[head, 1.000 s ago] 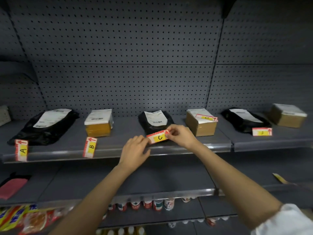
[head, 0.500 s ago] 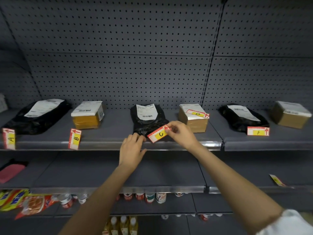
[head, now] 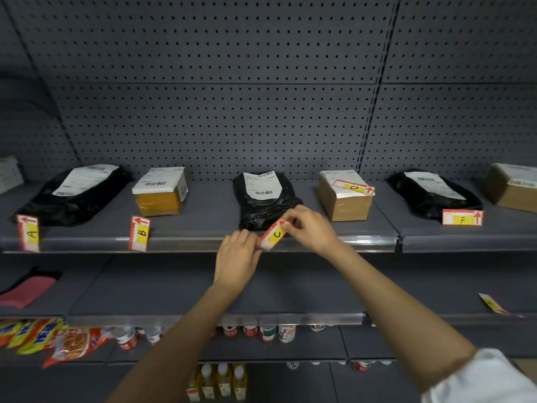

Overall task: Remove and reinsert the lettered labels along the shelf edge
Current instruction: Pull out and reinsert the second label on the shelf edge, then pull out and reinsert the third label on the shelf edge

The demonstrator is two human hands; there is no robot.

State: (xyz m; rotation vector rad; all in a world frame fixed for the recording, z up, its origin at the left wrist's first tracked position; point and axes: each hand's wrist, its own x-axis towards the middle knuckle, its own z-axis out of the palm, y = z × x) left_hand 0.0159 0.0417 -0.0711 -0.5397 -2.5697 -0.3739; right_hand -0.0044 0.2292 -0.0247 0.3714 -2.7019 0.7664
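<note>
A red, white and yellow label marked C (head: pixel 274 235) is tilted steeply at the clear front rail (head: pixel 186 242) of the upper shelf. My right hand (head: pixel 312 228) pinches its upper end. My left hand (head: pixel 238 254) touches its lower end at the rail with its fingertips. Label A (head: pixel 29 237) and label B (head: pixel 140 233) stand upright in the rail to the left. Label D (head: pixel 353 187) lies on top of a cardboard box. Label F (head: pixel 462 218) leans flat on the shelf at the right.
Black mailer bags (head: pixel 266 199) and cardboard parcels (head: pixel 161 190) sit in a row on the shelf. Below are a pink cloth (head: pixel 26 290), snack packets (head: pixel 58 341), bottles (head: pixel 267 333) and a loose label (head: pixel 492 303) on the lower right rail.
The C label has tipped from nearly level to steeply slanted and come down to the rail. My left hand has moved back to its lower end. The view shifted slightly.
</note>
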